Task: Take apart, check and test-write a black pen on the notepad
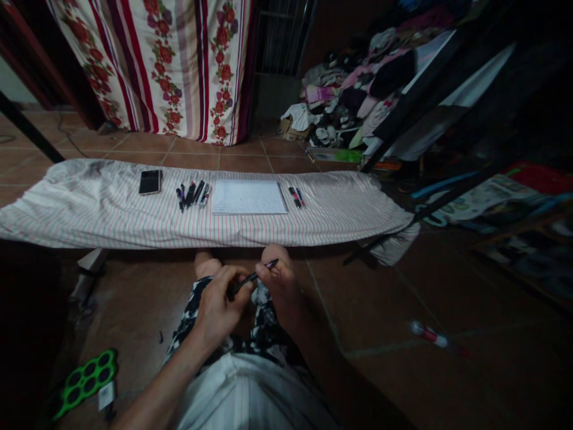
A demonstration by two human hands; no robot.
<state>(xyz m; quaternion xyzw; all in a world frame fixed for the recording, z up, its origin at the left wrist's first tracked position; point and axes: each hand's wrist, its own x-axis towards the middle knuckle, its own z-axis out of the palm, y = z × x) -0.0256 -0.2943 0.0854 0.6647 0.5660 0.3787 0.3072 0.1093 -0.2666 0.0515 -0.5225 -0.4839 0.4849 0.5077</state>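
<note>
A dark pen [253, 277] is held between both hands above my lap, tilted with its right end higher. My left hand [219, 301] has its fingers closed round the lower left end. My right hand [282, 286] pinches the upper right end. Beyond the hands, a spiral notebook [250, 197] lies open on a striped cloth [340, 203] over a low table. Several pens [192, 194] lie in a group left of the notebook, and a few more pens [296, 197] lie to its right.
A phone [150, 182] rests on the cloth at left. On the tiled floor are a green object with round dark wells [87, 382] and a bottle [428, 333]. A floral curtain [165, 65] hangs behind. A heap of clothes [353, 89] stands at back right. Dark poles flank the table.
</note>
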